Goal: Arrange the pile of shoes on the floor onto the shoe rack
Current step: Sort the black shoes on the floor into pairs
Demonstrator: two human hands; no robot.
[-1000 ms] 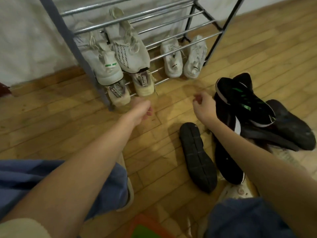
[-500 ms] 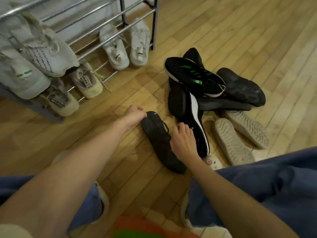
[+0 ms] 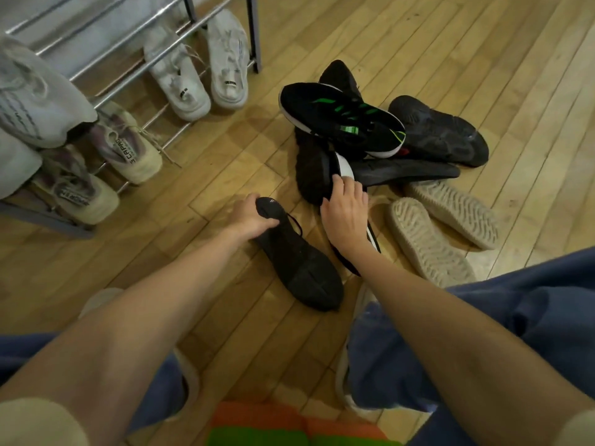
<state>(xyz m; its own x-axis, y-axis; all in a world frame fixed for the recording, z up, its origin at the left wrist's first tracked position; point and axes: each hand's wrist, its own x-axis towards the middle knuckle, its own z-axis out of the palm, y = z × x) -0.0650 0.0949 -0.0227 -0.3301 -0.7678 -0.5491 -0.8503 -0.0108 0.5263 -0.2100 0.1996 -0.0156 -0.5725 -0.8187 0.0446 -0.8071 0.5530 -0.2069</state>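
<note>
**Shoe pile, mid-sort: two black shoes in hand**

Item 1. Black slip-on shoe [image 3: 297, 263], centre of frame, lying on the floor apart from the heap. The left hand [image 3: 254, 217] grips its heel end, fingers curled round the rim; probably the handiest hold for lifting it to the rack.

Item 2. Black shoe with white sole edge [image 3: 325, 175], just right of centre, on its side at the near edge of the pile. The right hand [image 3: 346, 214] lies on it with fingers curled over its upper edge; whether it has a firm hold cannot be told. The two hands are apart, one shoe each, which suggests a pair being taken together.

Item 3. Remaining pile, right of centre: black trainer with green stripes [image 3: 343, 119] on top, a dark shoe [image 3: 441, 132] beside it at right, a black shoe on its side beneath, and two beige shoes [image 3: 431, 236] sole-up at lower right. These are not yet racked.

Item 4. Metal shoe rack [image 3: 167, 48], upper left, with sloped bars. It carries a white pair [image 3: 199, 72] and a worn beige pair [image 3: 106, 165] on the lowest tier, heels outward, and pale trainers above at far left.

Setting: wooden parquet floor [image 3: 434, 37]; pale wall behind the rack. The person's knees in blue trousers fill the lower frame.
</note>
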